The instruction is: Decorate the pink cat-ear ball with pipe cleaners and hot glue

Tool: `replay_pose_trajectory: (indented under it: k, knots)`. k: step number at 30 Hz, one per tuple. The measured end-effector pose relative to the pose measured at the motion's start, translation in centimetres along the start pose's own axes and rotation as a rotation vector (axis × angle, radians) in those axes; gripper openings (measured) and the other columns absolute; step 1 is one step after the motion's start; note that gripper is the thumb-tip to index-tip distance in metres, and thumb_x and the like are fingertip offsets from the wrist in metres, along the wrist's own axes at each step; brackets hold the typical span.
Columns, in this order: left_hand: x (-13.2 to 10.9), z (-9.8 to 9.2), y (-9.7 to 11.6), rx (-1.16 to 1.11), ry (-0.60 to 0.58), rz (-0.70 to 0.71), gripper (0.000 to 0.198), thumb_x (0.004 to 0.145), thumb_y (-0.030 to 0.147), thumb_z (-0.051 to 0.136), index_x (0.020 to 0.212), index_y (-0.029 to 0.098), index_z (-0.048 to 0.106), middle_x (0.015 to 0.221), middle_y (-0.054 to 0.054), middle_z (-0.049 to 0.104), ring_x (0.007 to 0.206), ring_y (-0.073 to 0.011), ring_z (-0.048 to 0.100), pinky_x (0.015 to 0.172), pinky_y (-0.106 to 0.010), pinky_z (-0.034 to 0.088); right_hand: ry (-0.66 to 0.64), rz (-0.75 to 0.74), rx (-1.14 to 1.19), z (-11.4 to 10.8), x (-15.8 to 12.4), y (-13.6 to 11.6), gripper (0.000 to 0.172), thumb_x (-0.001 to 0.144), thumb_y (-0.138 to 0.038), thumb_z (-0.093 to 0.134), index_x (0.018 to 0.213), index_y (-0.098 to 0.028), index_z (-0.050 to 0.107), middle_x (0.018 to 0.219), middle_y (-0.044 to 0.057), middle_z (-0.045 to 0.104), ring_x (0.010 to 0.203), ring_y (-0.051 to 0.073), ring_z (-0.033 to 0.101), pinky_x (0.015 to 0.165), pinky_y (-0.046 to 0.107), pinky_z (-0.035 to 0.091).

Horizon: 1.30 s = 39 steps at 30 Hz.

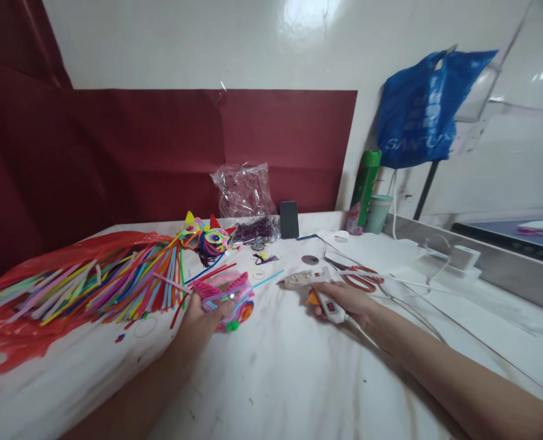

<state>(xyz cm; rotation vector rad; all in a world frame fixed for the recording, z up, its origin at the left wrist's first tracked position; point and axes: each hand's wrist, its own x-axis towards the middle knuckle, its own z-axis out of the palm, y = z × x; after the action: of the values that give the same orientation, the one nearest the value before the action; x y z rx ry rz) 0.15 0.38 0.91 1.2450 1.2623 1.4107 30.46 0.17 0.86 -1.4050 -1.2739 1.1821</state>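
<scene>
Resting on red bag (28, 342): pipe cleaners (115, 281); in hands (202, 315) (338, 297): pink craft (239, 294), glue gun (304, 279).

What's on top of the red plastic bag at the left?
Multicoloured pipe cleaners lie spread across the red plastic bag. They cover much of its middle, so whatever lies beneath them there cannot be seen.

The left grip (203, 316) is pinched together, the left forearm (159, 376) slanting up from below. The right grip (342, 297) curls firmly, the right forearm (440, 363) stretching in from lower right.

Glare on wall (198, 46), soft shadows, stretched edges
</scene>
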Motion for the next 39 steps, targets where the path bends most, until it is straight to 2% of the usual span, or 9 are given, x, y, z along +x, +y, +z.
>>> replay_pose_trajectory:
  k: [5, 9, 11, 13, 18, 22, 25, 30, 39]
  knots:
    - [0.3, -0.3, -0.4, -0.029, -0.012, -0.008, 0.055, 0.059, 0.03, 0.084, 0.108, 0.021, 0.06, 0.102, -0.007, 0.075, 0.091, -0.0231, 0.071, 0.082, -0.033, 0.055, 0.12, 0.112, -0.229, -1.2, 1.0, 0.5, 0.027, 0.088, -0.033, 0.056, 0.069, -0.016, 0.062, 0.059, 0.008, 0.068, 0.053, 0.019, 0.065, 0.05, 0.027, 0.05]
    - [0.6, -0.5, -0.7, -0.084, -0.042, -0.016, 0.06, 0.059, 0.032, 0.083, 0.112, 0.021, 0.059, 0.102, -0.006, 0.075, 0.093, -0.0238, 0.071, 0.085, -0.035, 0.055, 0.293, 0.019, -0.427, -3.1, 1.3, 0.0, 0.031, 0.077, -0.025, 0.066, 0.048, -0.019, 0.053, 0.039, 0.0, 0.05, 0.045, 0.017, 0.054, 0.048, 0.026, 0.037]
    - [0.5, -0.5, -0.8, -0.101, -0.047, -0.012, 0.059, 0.06, 0.032, 0.083, 0.113, 0.021, 0.059, 0.102, -0.006, 0.075, 0.095, -0.024, 0.071, 0.087, -0.036, 0.055, 0.335, -0.064, -0.488, -3.0, 0.9, -0.7, 0.021, 0.074, -0.021, 0.064, 0.055, -0.019, 0.058, 0.046, 0.0, 0.056, 0.051, 0.017, 0.056, 0.053, 0.026, 0.036]
    - [0.2, -0.4, -0.6, -0.109, -0.059, 0.002, 0.058, 0.061, 0.03, 0.083, 0.113, 0.021, 0.059, 0.105, -0.006, 0.075, 0.098, -0.0244, 0.071, 0.09, -0.037, 0.054, 0.31, -0.186, -0.515, -1.9, 0.0, -1.4, 0.01, 0.076, -0.021, 0.059, 0.068, -0.019, 0.064, 0.06, 0.001, 0.065, 0.058, 0.017, 0.059, 0.057, 0.026, 0.038]
    - [-0.8, 0.0, 0.6, -0.097, -0.126, -0.018, 0.058, 0.062, 0.031, 0.082, 0.113, 0.02, 0.057, 0.109, -0.008, 0.075, 0.101, -0.0264, 0.071, 0.089, -0.037, 0.055, 0.018, -0.54, -0.499, 4.4, -2.3, -2.9, 0.01, 0.076, -0.027, 0.057, 0.075, -0.02, 0.064, 0.068, 0.001, 0.065, 0.06, 0.016, 0.055, 0.059, 0.026, 0.04]
    - [-1.2, 0.0, 0.9, -0.091, -0.169, -0.017, 0.059, 0.062, 0.03, 0.083, 0.112, 0.02, 0.055, 0.111, -0.01, 0.074, 0.101, -0.0265, 0.071, 0.083, -0.036, 0.057, -0.126, -0.531, -0.246, 9.4, -2.4, -2.9, 0.011, 0.074, -0.031, 0.06, 0.072, -0.02, 0.059, 0.066, 0.0, 0.06, 0.062, 0.014, 0.052, 0.06, 0.026, 0.041]
    - [-0.9, -0.1, 0.3, -0.078, -0.195, -0.018, 0.059, 0.062, 0.032, 0.084, 0.112, 0.02, 0.054, 0.108, -0.01, 0.074, 0.094, -0.0256, 0.072, 0.079, -0.036, 0.057, -0.146, -0.462, -0.096, 11.6, -1.6, -2.3, 0.021, 0.073, -0.038, 0.063, 0.067, -0.021, 0.053, 0.061, -0.002, 0.054, 0.057, 0.013, 0.047, 0.055, 0.026, 0.037]
    - [-0.4, -0.5, -0.4, -0.095, -0.251, 0.023, 0.064, 0.062, 0.028, 0.084, 0.117, 0.019, 0.052, 0.11, -0.01, 0.073, 0.096, -0.023, 0.071, 0.085, -0.035, 0.055, -0.077, -0.428, 0.007, 12.7, -0.6, -1.4, 0.031, 0.069, -0.048, 0.065, 0.062, -0.022, 0.048, 0.056, -0.004, 0.048, 0.054, 0.012, 0.043, 0.053, 0.026, 0.034]
    - [-0.5, 0.0, -0.6, -0.074, -0.211, -0.022, 0.068, 0.05, 0.016, 0.086, 0.11, 0.022, 0.054, 0.092, -0.002, 0.074, 0.084, -0.0234, 0.072, 0.066, -0.029, 0.056, -0.037, -0.387, 0.044, 12.9, -0.9, -1.3, 0.028, 0.066, -0.043, 0.063, 0.059, -0.022, 0.047, 0.054, -0.005, 0.047, 0.052, 0.011, 0.041, 0.052, 0.025, 0.033]
